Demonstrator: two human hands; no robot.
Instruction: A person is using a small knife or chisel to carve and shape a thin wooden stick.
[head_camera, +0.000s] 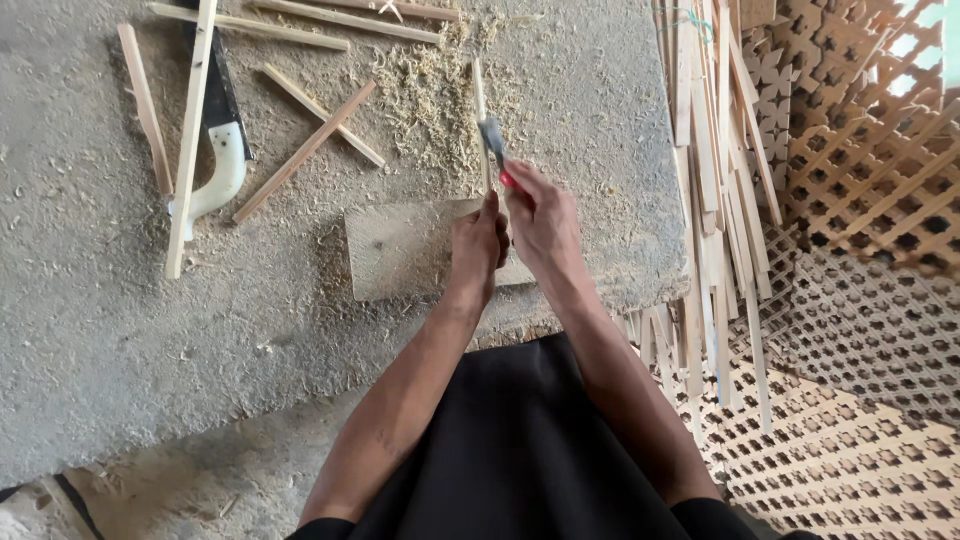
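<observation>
My left hand (479, 243) grips the near end of a thin wooden stick (480, 110) that points away from me across the grey concrete bench (150, 330). Right beside it, my right hand (540, 215) holds a small knife with a red handle (506, 179), its grey blade (491, 138) laid against the stick. Both hands rest over a flat wooden board (400, 250) lying on the bench. Pale wood shavings (430, 90) are heaped just beyond the stick.
A hand saw with a white handle (222, 165) lies at the left among several loose wooden slats (305, 150). A bundle of slats (715, 180) leans at the bench's right edge. Wooden lattice panels (870, 200) fill the right side and floor.
</observation>
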